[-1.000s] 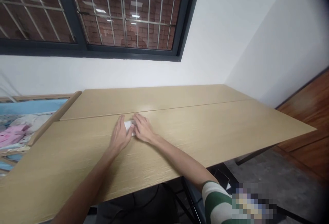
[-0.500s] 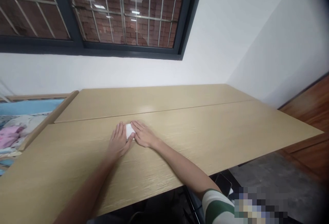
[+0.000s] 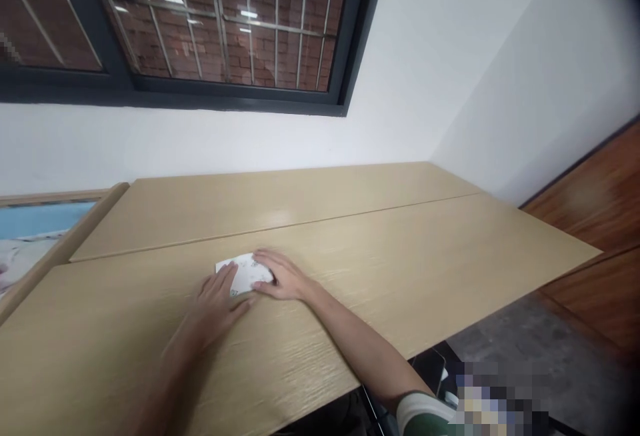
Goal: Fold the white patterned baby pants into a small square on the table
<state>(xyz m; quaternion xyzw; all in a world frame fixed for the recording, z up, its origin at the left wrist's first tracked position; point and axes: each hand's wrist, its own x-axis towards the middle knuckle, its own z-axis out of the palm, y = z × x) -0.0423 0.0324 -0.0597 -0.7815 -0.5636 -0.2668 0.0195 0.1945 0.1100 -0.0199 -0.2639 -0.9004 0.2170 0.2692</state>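
A small white rectangle of what looks like paper (image 3: 245,274), with faint printed marks, lies on the light wood tabletop (image 3: 400,249). I cannot tell whether it is a single sheet, folded or a thin packet. My right hand (image 3: 283,277) grips its right end, the fingers over the far edge and the thumb at the near edge. My left hand (image 3: 217,299) is slightly blurred; its stretched fingertips rest over the left part of the paper, and its thumb is apart, pointing right.
A seam runs lengthwise along the tabletop. To the left, a wooden rail (image 3: 65,246) borders bedding (image 3: 30,256). Behind stand a white wall (image 3: 225,143) and a dark-framed barred window (image 3: 235,93). Brown wood panels (image 3: 590,203) are at the right; dark items (image 3: 430,363) sit below the front edge.
The hands have drawn apart, leaving much more of the white paper showing. My left hand has shifted left and nearer to me. The view has turned slightly right.
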